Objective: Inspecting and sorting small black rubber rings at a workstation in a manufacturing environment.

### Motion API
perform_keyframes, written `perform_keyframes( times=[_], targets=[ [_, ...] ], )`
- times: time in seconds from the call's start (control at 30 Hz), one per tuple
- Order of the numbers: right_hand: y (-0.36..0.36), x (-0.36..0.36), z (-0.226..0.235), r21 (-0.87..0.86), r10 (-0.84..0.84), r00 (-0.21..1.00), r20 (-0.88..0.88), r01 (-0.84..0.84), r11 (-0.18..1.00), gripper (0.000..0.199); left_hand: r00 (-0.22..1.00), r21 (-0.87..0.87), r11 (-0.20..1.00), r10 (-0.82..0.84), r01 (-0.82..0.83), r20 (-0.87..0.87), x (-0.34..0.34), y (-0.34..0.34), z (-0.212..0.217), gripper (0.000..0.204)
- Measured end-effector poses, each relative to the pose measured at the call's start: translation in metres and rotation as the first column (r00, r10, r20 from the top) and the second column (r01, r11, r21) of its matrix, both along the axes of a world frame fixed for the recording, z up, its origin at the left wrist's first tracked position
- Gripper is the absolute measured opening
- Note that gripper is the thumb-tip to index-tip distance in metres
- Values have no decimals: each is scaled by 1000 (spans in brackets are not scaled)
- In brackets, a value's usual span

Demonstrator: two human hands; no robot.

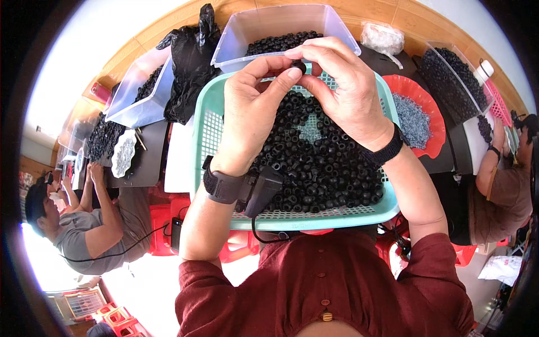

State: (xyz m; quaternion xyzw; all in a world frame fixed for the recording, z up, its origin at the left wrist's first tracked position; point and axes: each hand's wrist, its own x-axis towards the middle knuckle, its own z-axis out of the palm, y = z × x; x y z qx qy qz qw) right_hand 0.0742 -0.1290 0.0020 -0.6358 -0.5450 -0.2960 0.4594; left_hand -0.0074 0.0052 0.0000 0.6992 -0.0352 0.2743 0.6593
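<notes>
My left hand (251, 112) and my right hand (349, 92) meet above the far part of a mint-green plastic basket. Between their fingertips they pinch one small, round black part (299, 67); most of it is hidden by the fingers. Below my hands, the basket (337, 218) holds a heap of small black ring-shaped parts (314, 177), many showing a hole through the middle. A patch of the basket's lattice bottom shows within the heap. Both wrists wear black bands, and a dark device with a cable sits at the left one.
A clear bin (247, 33) of black parts stands behind the basket, beside a black plastic bag (193, 67). Right of the basket lies a red dish (439, 126) of small grey-blue pieces. Further bins (147, 104) flank these. Two people (101, 224) work at either side.
</notes>
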Motion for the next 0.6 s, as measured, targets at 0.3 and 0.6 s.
perform_keyframes(
  times=[0.3,0.6],
  targets=[
    [-1,4,3,95,136,981,-138,-123,988,31,979,-194,961,-203,199,-2,-5,1,2,23],
    [-4,4,4,42,129,973,-193,-124,991,30,988,-198,972,-143,128,-64,1,4,-7,25]
  ],
)
